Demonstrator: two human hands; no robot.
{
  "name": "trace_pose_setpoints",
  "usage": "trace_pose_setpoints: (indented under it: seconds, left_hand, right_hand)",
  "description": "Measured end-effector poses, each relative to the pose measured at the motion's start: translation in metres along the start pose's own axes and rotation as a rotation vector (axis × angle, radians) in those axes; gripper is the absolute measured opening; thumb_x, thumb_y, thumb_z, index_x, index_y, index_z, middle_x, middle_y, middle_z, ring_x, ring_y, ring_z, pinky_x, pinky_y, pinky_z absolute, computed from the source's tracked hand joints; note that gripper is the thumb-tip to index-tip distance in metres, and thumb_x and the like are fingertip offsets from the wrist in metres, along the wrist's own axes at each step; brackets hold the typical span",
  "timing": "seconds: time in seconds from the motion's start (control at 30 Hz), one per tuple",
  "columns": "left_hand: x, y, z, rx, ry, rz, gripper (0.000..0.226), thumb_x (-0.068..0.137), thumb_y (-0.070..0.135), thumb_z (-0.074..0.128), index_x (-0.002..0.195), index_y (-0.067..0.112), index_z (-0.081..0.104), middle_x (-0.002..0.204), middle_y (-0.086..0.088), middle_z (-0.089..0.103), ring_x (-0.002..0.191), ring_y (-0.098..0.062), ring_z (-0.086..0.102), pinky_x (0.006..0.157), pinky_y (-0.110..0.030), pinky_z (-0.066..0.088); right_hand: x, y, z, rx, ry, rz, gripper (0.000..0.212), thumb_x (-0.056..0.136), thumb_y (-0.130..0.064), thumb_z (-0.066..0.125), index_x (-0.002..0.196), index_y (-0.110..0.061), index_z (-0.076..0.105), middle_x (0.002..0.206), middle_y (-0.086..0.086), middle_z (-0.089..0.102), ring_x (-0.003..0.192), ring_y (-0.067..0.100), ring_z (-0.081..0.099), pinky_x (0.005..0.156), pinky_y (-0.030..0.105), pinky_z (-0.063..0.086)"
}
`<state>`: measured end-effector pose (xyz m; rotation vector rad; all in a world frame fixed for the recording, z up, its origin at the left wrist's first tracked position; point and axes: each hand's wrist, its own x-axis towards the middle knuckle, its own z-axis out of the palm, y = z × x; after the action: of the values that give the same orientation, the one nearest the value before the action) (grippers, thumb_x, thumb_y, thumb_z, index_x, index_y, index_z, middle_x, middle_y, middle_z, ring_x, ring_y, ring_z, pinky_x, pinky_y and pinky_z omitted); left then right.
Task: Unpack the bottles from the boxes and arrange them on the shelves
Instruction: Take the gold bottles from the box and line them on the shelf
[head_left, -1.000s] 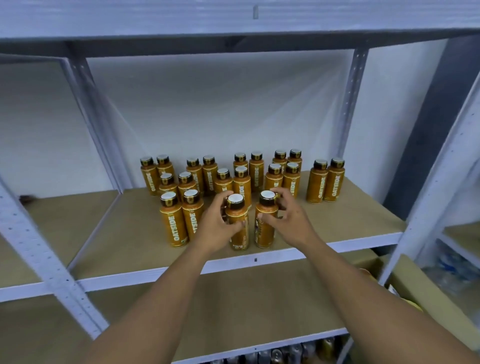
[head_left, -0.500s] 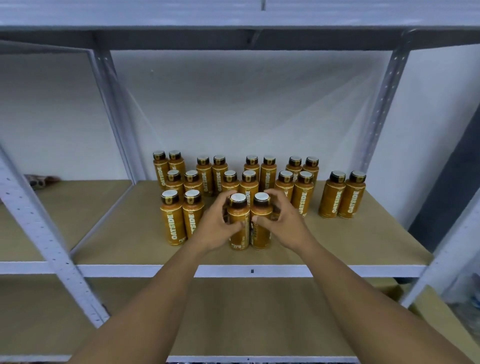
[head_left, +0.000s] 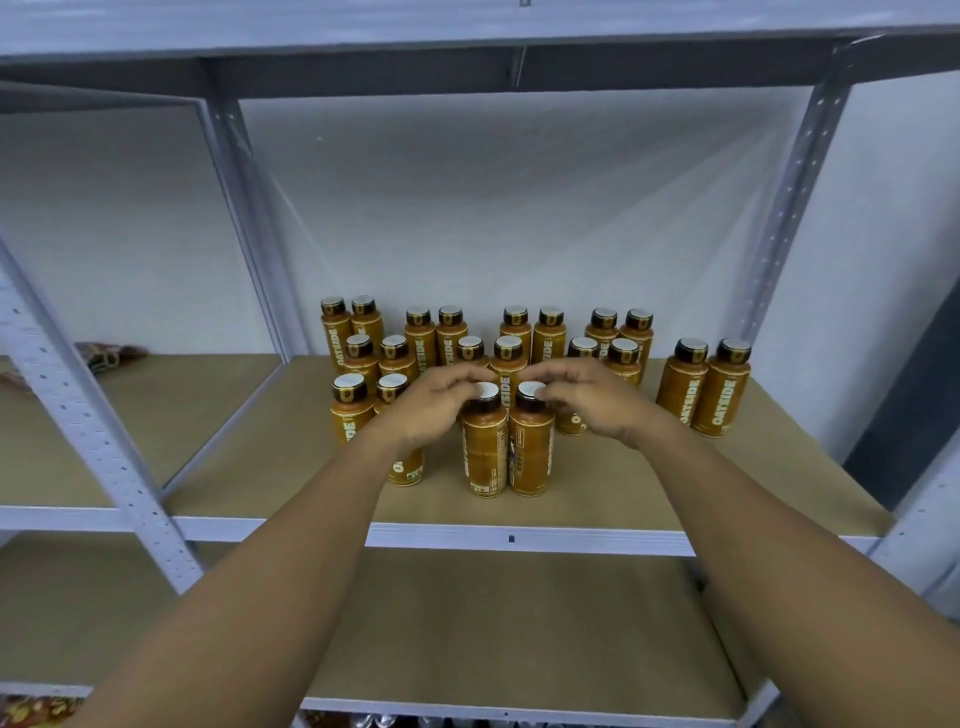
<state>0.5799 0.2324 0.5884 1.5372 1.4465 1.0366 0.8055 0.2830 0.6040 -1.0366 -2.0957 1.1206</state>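
I'm looking at a grey metal shelf (head_left: 571, 538) with a brown board deck. Orange, dark-capped bottles (head_left: 548, 335) stand upright on it in paired rows. A front pair (head_left: 485, 452) stands nearest the edge, and a right-hand pair (head_left: 701, 395) stands apart.

Appeared as two bare arms, left arm (head_left: 291, 561) and right arm (head_left: 753, 545), uncovered along the whole visible length and narrowing toward the wrists. Ended in a bare left hand (head_left: 434, 408) and right hand (head_left: 589, 400), knuckles rounded, slim fingers blurred at the tips.
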Motion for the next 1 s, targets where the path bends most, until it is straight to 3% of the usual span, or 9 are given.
trace_pose_setpoints:
  seconds: [0.17, 0.33, 0.47, 0.6, 0.77, 0.9, 1.0]
  left_hand:
    - [-0.002, -0.014, 0.009, -0.148, 0.036, -0.023, 0.027, 0.105, 0.028, 0.052, 0.120, 0.040, 0.071, 0.133, 0.009, 0.064, 0.126, -0.015, 0.057, 0.111, -0.046, 0.045]
    - [-0.003, -0.018, 0.015, -0.227, 0.073, 0.016, 0.021, 0.103, 0.027, 0.057, 0.114, 0.036, 0.073, 0.126, 0.007, 0.068, 0.123, -0.017, 0.060, 0.106, -0.045, 0.050]
    - [-0.003, -0.021, 0.016, -0.229, 0.101, 0.031, 0.016, 0.098, 0.034, 0.064, 0.113, 0.036, 0.070, 0.120, 0.006, 0.070, 0.119, -0.015, 0.063, 0.105, -0.045, 0.051]
    - [-0.004, -0.023, 0.019, -0.256, 0.123, 0.039, 0.017, 0.093, 0.040, 0.069, 0.109, 0.037, 0.067, 0.123, 0.004, 0.068, 0.120, -0.017, 0.062, 0.103, -0.044, 0.052]
    - [-0.007, -0.020, 0.026, -0.289, 0.130, 0.047, 0.022, 0.095, 0.037, 0.068, 0.114, 0.030, 0.062, 0.121, 0.003, 0.069, 0.114, -0.015, 0.065, 0.086, -0.030, 0.053]
    - [-0.009, -0.019, 0.026, -0.276, 0.130, 0.038, 0.023, 0.096, 0.043, 0.064, 0.118, 0.038, 0.062, 0.127, 0.005, 0.066, 0.119, -0.014, 0.061, 0.098, -0.037, 0.053]
    - [-0.008, -0.016, 0.025, -0.316, 0.125, 0.015, 0.025, 0.102, 0.045, 0.053, 0.124, 0.045, 0.065, 0.138, 0.011, 0.059, 0.128, -0.009, 0.052, 0.106, -0.038, 0.045]
  right_hand:
    - [0.001, 0.011, 0.005, 0.047, 0.022, 0.018, 0.037, 0.099, -0.010, 0.061, 0.134, -0.022, 0.064, 0.129, -0.005, 0.067, 0.118, 0.007, 0.062, 0.102, 0.027, 0.049]
    - [-0.003, 0.014, 0.011, 0.094, 0.055, -0.017, 0.034, 0.101, -0.013, 0.059, 0.133, -0.022, 0.064, 0.127, -0.010, 0.067, 0.116, 0.002, 0.060, 0.087, 0.012, 0.046]
    - [-0.002, 0.020, 0.015, 0.100, 0.117, -0.045, 0.027, 0.097, -0.018, 0.067, 0.123, -0.025, 0.067, 0.119, -0.011, 0.070, 0.114, 0.004, 0.062, 0.095, 0.023, 0.049]
    - [-0.002, 0.024, 0.018, 0.116, 0.156, -0.034, 0.025, 0.093, -0.026, 0.073, 0.117, -0.028, 0.066, 0.117, -0.009, 0.069, 0.112, 0.006, 0.062, 0.091, 0.024, 0.050]
    - [-0.003, 0.028, 0.021, 0.132, 0.195, -0.029, 0.026, 0.090, -0.030, 0.076, 0.115, -0.030, 0.066, 0.117, -0.011, 0.068, 0.113, 0.005, 0.061, 0.091, 0.024, 0.050]
    - [-0.004, 0.027, 0.021, 0.130, 0.195, -0.006, 0.029, 0.090, -0.038, 0.074, 0.117, -0.036, 0.064, 0.123, -0.013, 0.067, 0.119, 0.005, 0.058, 0.097, 0.030, 0.049]
    - [-0.007, 0.022, 0.022, 0.247, 0.167, 0.019, 0.033, 0.099, -0.036, 0.062, 0.132, -0.031, 0.060, 0.131, -0.010, 0.064, 0.122, 0.006, 0.056, 0.090, 0.023, 0.047]
